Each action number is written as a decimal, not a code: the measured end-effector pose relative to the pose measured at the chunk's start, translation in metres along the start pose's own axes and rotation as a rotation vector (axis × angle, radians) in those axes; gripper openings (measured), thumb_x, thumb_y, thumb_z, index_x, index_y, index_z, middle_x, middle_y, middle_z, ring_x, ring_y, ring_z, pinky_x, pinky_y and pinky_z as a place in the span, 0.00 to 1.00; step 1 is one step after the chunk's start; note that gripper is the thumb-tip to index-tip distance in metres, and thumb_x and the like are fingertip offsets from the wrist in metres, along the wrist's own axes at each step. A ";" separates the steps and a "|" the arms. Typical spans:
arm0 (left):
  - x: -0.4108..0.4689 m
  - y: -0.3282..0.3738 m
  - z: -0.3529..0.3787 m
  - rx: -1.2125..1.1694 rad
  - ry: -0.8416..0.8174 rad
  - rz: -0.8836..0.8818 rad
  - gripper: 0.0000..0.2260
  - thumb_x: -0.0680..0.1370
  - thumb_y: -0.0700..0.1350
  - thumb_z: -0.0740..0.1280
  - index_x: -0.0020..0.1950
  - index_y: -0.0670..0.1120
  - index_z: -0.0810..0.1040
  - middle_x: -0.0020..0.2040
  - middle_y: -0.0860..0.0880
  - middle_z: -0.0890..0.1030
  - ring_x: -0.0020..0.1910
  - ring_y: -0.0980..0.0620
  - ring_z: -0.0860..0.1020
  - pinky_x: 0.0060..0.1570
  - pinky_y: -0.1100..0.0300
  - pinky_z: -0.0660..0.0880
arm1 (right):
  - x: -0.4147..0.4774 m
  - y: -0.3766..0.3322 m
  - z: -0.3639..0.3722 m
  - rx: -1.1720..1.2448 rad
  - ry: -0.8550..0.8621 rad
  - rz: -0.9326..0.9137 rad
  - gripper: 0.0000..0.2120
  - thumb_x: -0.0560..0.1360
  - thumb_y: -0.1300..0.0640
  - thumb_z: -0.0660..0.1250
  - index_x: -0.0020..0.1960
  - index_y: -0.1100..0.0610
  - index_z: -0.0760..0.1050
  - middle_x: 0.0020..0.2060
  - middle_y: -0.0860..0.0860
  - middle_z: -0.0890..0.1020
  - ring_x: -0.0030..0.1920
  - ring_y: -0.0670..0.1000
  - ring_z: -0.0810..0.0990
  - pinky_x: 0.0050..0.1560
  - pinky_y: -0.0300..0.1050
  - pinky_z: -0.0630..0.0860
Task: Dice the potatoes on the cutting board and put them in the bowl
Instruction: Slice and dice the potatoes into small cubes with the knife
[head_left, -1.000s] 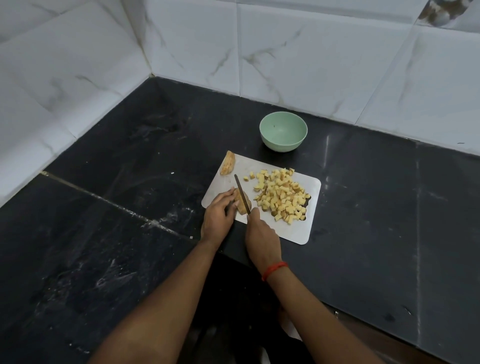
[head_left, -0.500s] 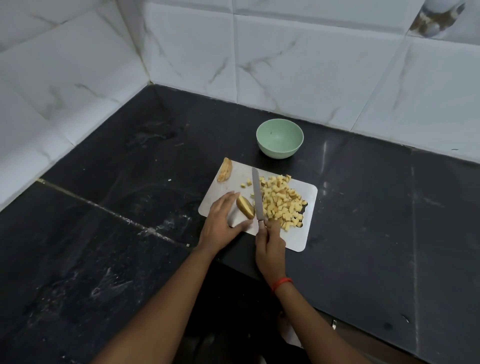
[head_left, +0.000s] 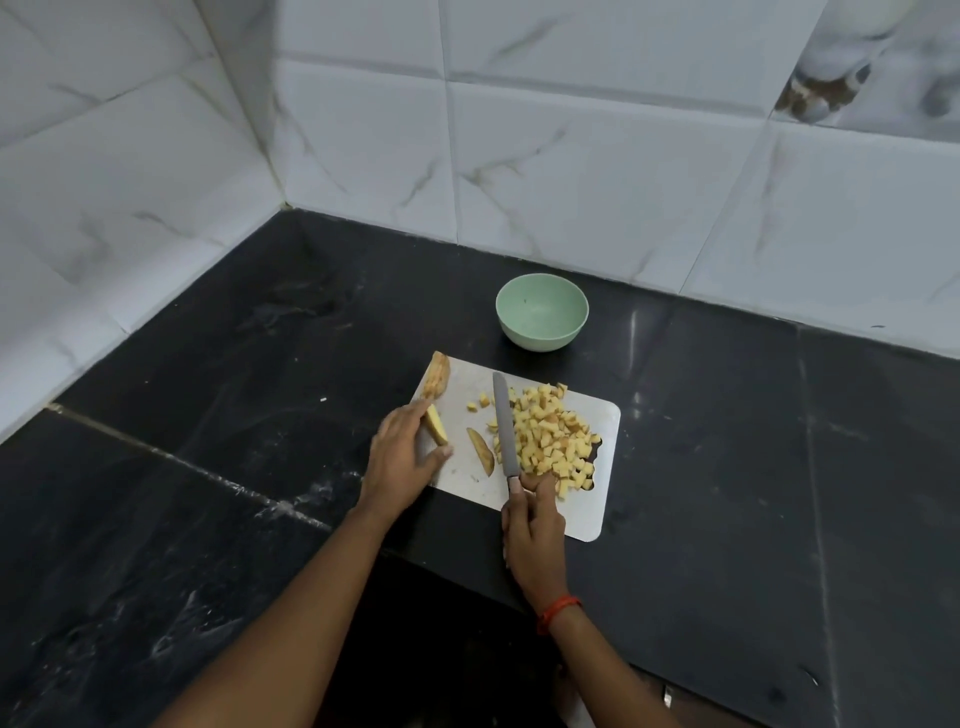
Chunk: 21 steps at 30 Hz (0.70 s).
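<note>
bowl (head_left: 542, 312) behind cutting board (head_left: 597, 499), diced potato (head_left: 553, 439) on its right half

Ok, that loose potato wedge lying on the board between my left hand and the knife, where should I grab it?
Probably pinch the potato wedge across its middle, coming from above and from its left. It lies flat, long and narrow with tapering ends, and the knife blade lies close on its right, so the left side is freer.

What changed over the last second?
The knife finished its cut and now points away beside the diced potato. The left hand drew the left wedge leftward, gripping it; the right wedge lies loose. Right hand grip, bowl, cutting board: unchanged.
</note>
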<state>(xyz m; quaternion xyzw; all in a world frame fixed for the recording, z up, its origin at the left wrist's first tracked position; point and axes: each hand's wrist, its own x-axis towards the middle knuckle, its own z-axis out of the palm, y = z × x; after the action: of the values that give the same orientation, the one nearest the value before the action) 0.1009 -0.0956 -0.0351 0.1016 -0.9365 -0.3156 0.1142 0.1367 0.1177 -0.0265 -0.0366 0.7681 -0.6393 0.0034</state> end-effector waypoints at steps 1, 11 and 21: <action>0.003 0.003 -0.002 0.015 0.028 0.036 0.33 0.75 0.51 0.75 0.78 0.53 0.66 0.74 0.51 0.70 0.74 0.50 0.64 0.73 0.47 0.65 | 0.000 0.000 0.000 0.002 0.000 0.001 0.08 0.84 0.54 0.57 0.47 0.44 0.64 0.29 0.58 0.71 0.27 0.52 0.67 0.25 0.55 0.67; 0.011 0.029 0.018 0.208 -0.156 0.426 0.10 0.77 0.42 0.73 0.57 0.48 0.86 0.56 0.51 0.84 0.61 0.50 0.77 0.59 0.52 0.78 | 0.001 0.001 0.001 0.000 0.038 0.027 0.08 0.84 0.54 0.58 0.47 0.51 0.65 0.30 0.58 0.72 0.28 0.53 0.68 0.25 0.55 0.67; -0.026 0.044 0.026 0.256 0.105 0.186 0.06 0.76 0.46 0.75 0.41 0.45 0.83 0.38 0.49 0.77 0.40 0.48 0.74 0.39 0.50 0.76 | -0.001 -0.001 0.003 -0.100 0.031 -0.008 0.06 0.84 0.51 0.58 0.48 0.44 0.65 0.28 0.48 0.73 0.28 0.47 0.70 0.28 0.52 0.69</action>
<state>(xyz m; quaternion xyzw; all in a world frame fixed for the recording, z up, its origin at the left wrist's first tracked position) 0.1133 -0.0399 -0.0322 0.0447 -0.9672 -0.1758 0.1780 0.1384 0.1144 -0.0257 -0.0299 0.7989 -0.6006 -0.0128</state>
